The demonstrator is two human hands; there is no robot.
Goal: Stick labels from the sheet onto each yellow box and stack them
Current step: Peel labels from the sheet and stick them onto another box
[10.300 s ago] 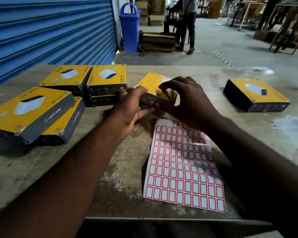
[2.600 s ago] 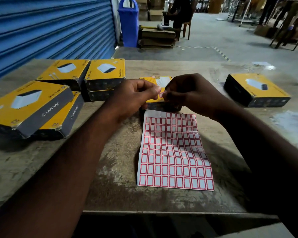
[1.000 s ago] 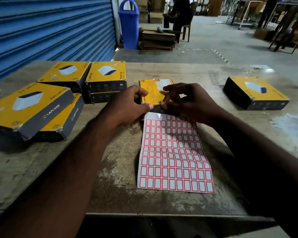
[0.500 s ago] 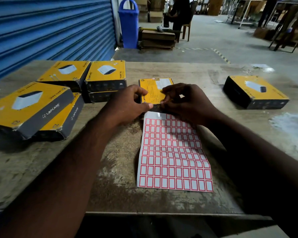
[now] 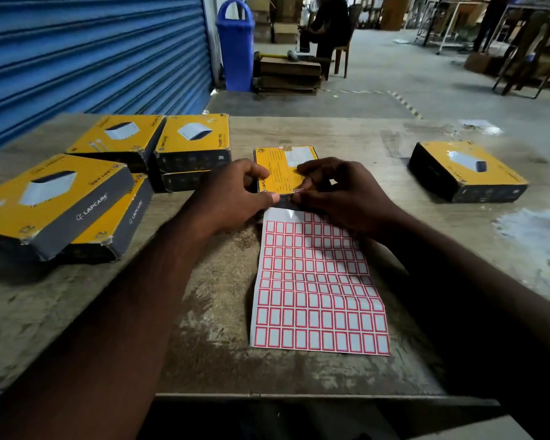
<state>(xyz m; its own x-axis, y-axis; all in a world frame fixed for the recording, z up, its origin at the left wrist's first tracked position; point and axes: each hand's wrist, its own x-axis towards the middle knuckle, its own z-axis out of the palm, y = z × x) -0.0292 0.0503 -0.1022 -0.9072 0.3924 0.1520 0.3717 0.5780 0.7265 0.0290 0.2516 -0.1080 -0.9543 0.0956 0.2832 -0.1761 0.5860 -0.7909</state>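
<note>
A yellow box lies flat at the middle of the table, printed back side up. My left hand grips its left near corner, thumb along the front edge. My right hand pinches a small red-bordered label at the box's near edge. The label sheet, white with red-framed stickers, lies just in front of the box, its top edge under my hands.
Several yellow boxes are piled at the left, some two high. One more yellow box lies alone at the right. The wooden table ends close to me. A person sits on a chair beyond a blue bin.
The box was set down flat and my left hand took its corner. My right hand lowered the label from mid-air to the box's near edge.
</note>
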